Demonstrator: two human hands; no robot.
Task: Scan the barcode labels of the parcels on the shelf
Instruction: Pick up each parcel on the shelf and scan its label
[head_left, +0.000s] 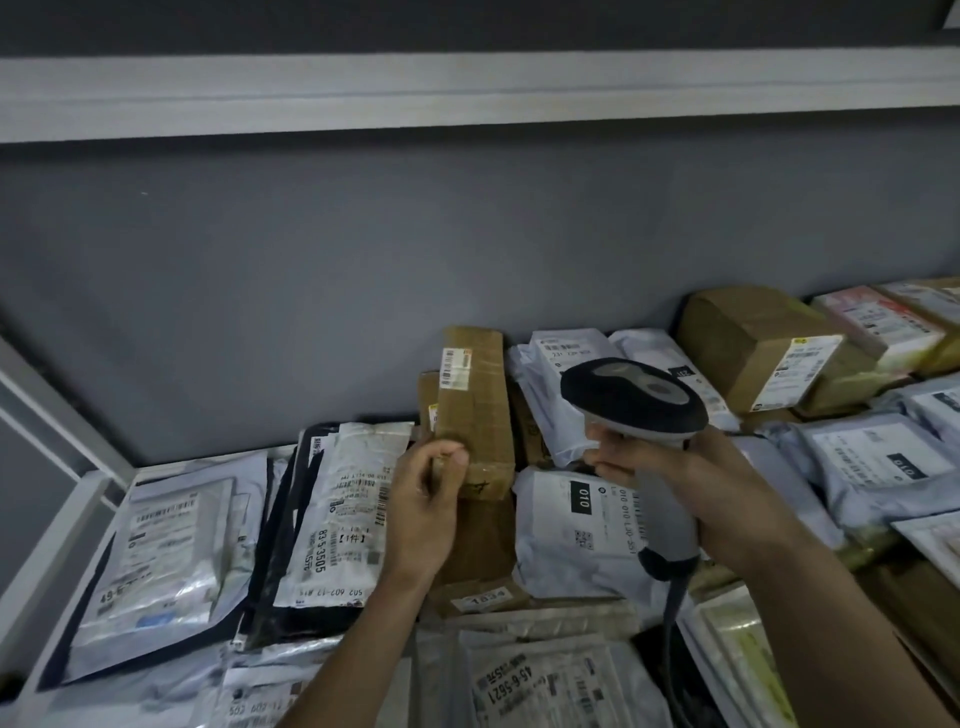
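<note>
Left hand (423, 506) tilts cardboard box (475, 410) — scanner (636, 397) in right hand (675, 467).

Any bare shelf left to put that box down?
Hardly any. Only a thin strip of bare shelf shows between the rear wall and the clear mailer at the left. Everywhere else parcels overlap, especially around the cardboard box in the left hand and the scanner.

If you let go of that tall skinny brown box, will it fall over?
Probably. The narrow cardboard box stands on end, tilted, with the left hand gripping its lower corner, so it looks tippy. Its flat taped sides suggest it is stiff, not floppy. It may land softly on the plastic mailer bags beside it.
</note>
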